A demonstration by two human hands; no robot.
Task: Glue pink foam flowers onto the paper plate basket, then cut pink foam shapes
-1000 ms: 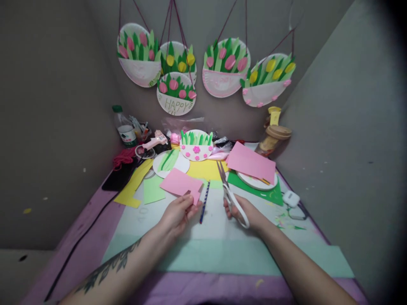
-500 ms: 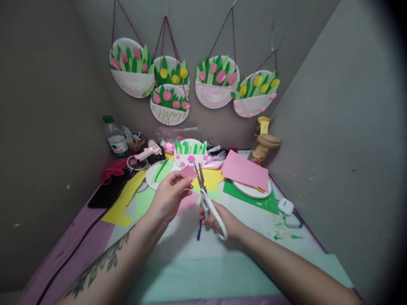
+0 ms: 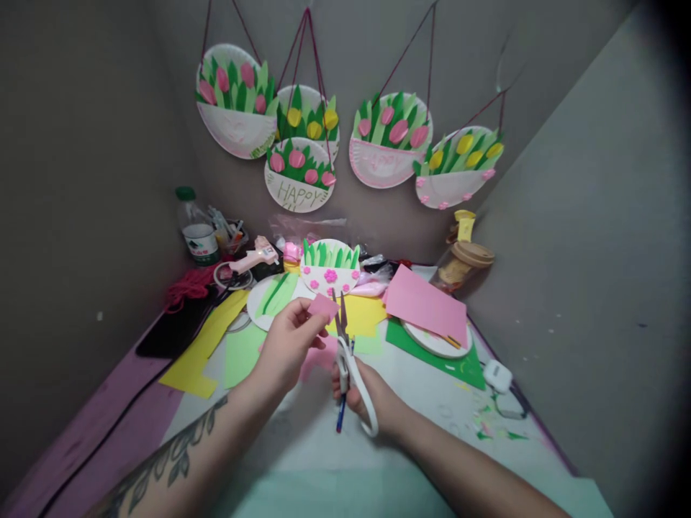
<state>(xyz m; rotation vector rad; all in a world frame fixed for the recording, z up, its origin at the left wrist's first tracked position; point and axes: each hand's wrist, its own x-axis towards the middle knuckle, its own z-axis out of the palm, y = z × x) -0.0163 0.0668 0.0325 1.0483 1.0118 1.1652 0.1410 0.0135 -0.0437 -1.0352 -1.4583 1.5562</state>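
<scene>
Between the thumb and fingers of my left hand (image 3: 288, 338) is a small piece of pink paper (image 3: 322, 305). My right hand (image 3: 370, 392) grips white-handled scissors (image 3: 352, 367), blades pointing up and slightly parted at the right edge of that paper. Whether the blades touch it I cannot tell. Below my hands, a larger pink paper sheet (image 3: 318, 358) lies on the table, partly hidden. A blue pencil-like stick (image 3: 341, 414) lies behind the scissors. Just beyond stands a half paper plate (image 3: 330, 277) with green paper leaves and pink flowers.
A glue gun (image 3: 256, 255), a bottle (image 3: 197, 229) and pink cord (image 3: 191, 288) are at the back left. Pink sheets (image 3: 426, 306) rest over a white plate and green paper (image 3: 469, 368) on the right. A lidded cup (image 3: 463, 265) stands behind. Decorated plates (image 3: 391, 162) hang on the wall.
The camera view has shifted a little. The scissors have turned more upright, and their blades have come closer together beside the pink paper. Both hands keep their hold.
</scene>
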